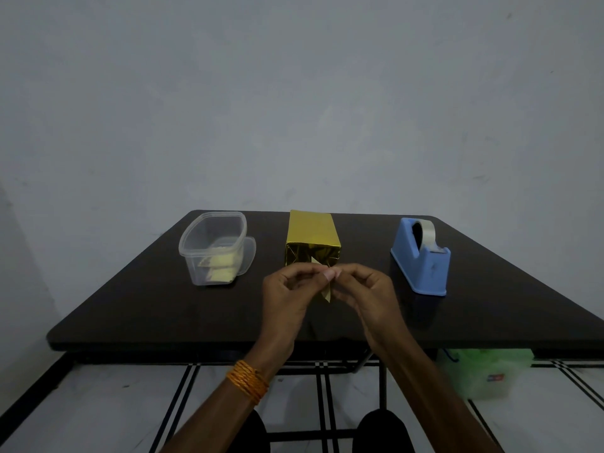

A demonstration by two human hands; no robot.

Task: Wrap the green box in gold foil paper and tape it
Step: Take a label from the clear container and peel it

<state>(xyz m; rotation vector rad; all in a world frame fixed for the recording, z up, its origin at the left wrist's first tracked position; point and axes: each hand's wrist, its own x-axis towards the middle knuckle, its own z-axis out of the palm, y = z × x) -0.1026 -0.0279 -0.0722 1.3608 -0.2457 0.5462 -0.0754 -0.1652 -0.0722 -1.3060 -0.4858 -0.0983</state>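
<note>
I'm watching left hand, right hand fingers pinching tan strip; gold-wrapped box sitting on worktop just beyond.

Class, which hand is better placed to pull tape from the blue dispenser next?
Right, probably: both pinch a strip, but the right hand is nearer the dispenser, right of the wrapped box; the left hand would cross over.

Dim, even lighting throughout; mild glare on the foil-wrapped box, wide-angle bowing at frame edges, focus generally soft.
</note>
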